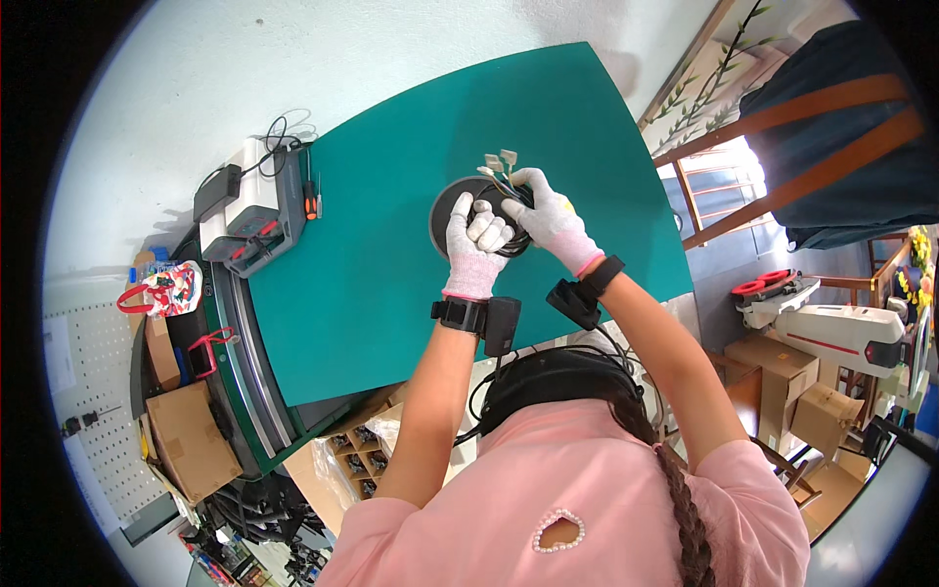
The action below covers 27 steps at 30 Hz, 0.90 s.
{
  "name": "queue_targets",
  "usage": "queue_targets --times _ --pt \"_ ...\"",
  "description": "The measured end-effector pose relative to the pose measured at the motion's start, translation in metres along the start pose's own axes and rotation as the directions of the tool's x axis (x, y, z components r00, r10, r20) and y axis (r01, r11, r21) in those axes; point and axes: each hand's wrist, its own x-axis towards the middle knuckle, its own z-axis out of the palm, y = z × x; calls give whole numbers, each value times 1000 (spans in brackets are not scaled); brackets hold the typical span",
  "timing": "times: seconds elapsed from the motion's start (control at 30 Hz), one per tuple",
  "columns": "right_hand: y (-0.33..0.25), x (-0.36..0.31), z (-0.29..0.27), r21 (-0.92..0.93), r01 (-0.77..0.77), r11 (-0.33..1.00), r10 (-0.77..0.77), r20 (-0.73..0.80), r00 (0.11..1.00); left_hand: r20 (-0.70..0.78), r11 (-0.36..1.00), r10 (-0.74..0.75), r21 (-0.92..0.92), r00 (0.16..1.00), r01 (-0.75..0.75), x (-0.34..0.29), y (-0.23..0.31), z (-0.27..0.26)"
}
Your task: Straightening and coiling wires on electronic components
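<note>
- Black cable: over grey disc on tabletop; coil partly hidden.
- Left hand: grip curled around cable; contact obscured.
- Right hand: grip pinches cable beside white connectors.

Wide fisheye head cam looks dn on green tbl from abv.

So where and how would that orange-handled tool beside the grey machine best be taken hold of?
Probably by the orange handle, its thicker end, which points toward the person, while the slim shaft points away. Coming from above and slightly right seems best: the grey machine crowds its left, while the green mat opens to its right.
</note>
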Motion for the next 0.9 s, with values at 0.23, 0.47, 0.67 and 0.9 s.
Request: queue_targets --times 0.23,0.47,0.67,0.9 --pt "1 10 -6 -313 165 935 -150 71 986 -82 999 41 34 996 -38 1 0 2" --pt "14 14 7 -637 245 731 -327 -13 945 -162 996 40 81 986 -27 -1 -1 6" --pt "-21 17 1 -523 605 601 -679 66 731 -571 968 120 250 812 32 1 -10 26" --pt "14 14 -30 759 -76 647 274 -138 952 28 996 -48 75 998 46 -1 3 -6"
